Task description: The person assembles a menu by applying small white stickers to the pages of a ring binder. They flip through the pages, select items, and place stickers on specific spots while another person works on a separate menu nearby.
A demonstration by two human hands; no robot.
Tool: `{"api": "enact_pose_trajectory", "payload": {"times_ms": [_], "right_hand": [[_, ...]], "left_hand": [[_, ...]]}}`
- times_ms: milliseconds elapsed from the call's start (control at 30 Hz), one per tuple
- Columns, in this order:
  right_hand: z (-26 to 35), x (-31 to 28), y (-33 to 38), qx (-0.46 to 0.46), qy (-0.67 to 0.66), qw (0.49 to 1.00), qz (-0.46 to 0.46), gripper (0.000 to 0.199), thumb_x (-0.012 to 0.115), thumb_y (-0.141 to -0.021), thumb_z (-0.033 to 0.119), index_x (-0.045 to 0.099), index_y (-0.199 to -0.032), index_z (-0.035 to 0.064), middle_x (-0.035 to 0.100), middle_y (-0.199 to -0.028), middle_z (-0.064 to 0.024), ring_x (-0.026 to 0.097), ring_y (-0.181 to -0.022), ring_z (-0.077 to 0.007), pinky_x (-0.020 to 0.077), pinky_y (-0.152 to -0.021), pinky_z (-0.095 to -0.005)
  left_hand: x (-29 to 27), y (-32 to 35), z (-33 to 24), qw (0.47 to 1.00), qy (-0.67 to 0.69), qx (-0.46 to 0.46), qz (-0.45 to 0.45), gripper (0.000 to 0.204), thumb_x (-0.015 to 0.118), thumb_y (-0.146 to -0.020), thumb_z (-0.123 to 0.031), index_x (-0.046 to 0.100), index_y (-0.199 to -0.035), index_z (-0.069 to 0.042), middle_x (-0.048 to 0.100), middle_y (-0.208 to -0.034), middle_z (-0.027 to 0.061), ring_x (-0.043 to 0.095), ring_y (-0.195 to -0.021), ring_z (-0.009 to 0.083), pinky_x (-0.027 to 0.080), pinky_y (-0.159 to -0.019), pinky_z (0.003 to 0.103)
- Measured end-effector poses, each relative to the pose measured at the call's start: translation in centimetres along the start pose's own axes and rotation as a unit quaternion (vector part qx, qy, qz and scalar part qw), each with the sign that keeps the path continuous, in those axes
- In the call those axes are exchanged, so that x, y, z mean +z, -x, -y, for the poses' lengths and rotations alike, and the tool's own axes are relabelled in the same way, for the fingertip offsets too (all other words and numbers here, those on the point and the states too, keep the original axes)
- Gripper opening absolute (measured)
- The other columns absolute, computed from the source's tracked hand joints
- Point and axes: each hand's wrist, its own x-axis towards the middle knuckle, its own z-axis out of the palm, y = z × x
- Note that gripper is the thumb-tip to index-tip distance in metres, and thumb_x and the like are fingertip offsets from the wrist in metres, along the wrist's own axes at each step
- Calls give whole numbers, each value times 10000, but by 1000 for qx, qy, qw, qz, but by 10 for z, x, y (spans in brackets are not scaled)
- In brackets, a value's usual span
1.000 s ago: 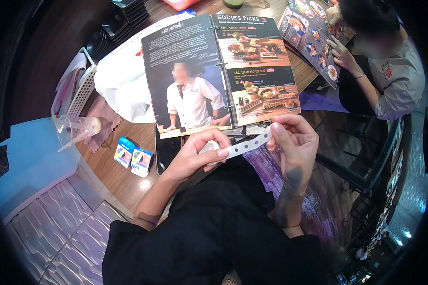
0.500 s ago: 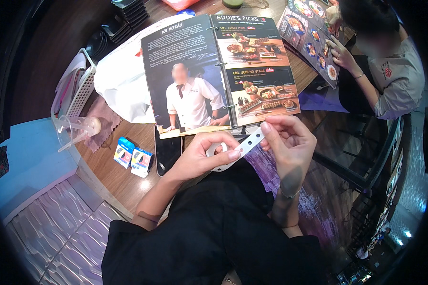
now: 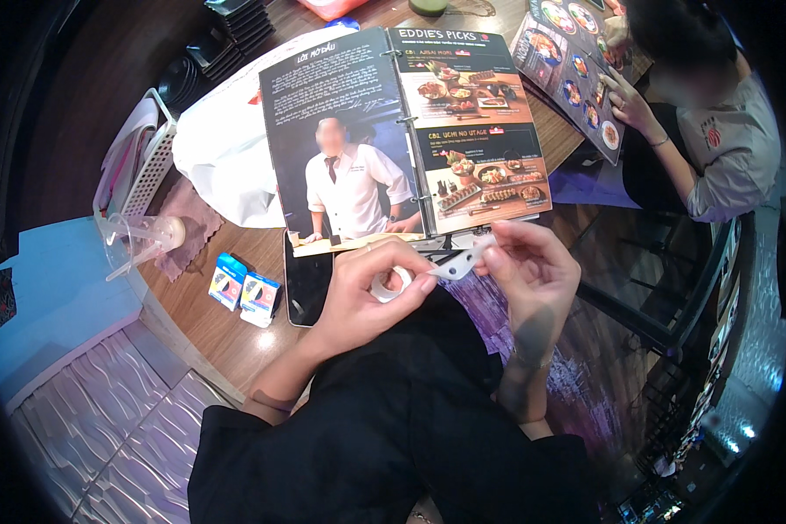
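Note:
My left hand [image 3: 362, 284] is closed around a small white roll of hole-reinforcement stickers [image 3: 381, 290], its thumb and forefinger pinching the strip that comes off it. Between my hands spans the short strip end [image 3: 450, 272], with dark round holes along it. My right hand [image 3: 535, 272] pinches the far end between thumb and fingers. Just beyond my hands lies an open ring-bound menu [image 3: 476, 131], with a portrait page on the left and a food page on the right; its lower edge is close to my fingers.
Left of the menu are two small blue-and-white boxes [image 3: 259, 294], a dark phone [image 3: 304, 288] partly under the menu, a clear plastic cup [image 3: 144, 240], a cloth [image 3: 192, 218] and a white basket [image 3: 153, 162]. At the right another person [image 3: 716, 131] handles a second menu [image 3: 568, 74].
The strip, stretched straight and flat before, is now bent and tilted between my hands. The loose loop below my left hand has drawn up into the roll. The menu has not moved.

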Motion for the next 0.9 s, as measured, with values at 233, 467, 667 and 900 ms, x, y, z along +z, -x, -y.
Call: {"api": "enact_pose_trajectory", "payload": {"times_ms": [233, 467, 667, 900], "right_hand": [[-12, -16, -5, -388, 187, 893, 134, 258, 735, -649, -134, 683, -839, 32, 692, -907, -112, 692, -772, -242, 563, -683, -300], [-12, -15, 0, -424, 196, 875, 130, 247, 727, -646, -128, 649, -822, 28, 681, -889, -129, 686, -793, -252, 567, -676, -314], [-16, -14, -4, -238, 99, 962, 85, 209, 713, -722, -114, 625, -883, -16, 658, -870, -126, 642, -714, -171, 535, -636, -255], [-1, 8, -1, -5, -31, 999, 10, 176, 666, -829, -70, 583, -978, -28, 623, -912, -86, 610, -731, -84, 473, -564, -177]], "left_hand": [[1, 4, -5, 949, -178, 221, -136, 292, 780, -661, 46, 673, -920, -34, 672, -838, 81, 658, -710, 208, 481, -604, 286], [-2, 8, -5, 940, -188, 251, -132, 316, 791, -656, 39, 665, -936, -35, 668, -846, 79, 655, -709, 207, 481, -610, 300], [1, 0, -6, 996, 7, 89, -28, 207, 739, -757, 7, 639, -932, -42, 668, -825, 39, 645, -728, 158, 513, -717, 326], [2, 2, -15, 990, 141, -18, 22, 327, 713, -805, -60, 659, -1128, -61, 669, -791, -16, 591, -720, 50, 359, -1046, 336]]}}
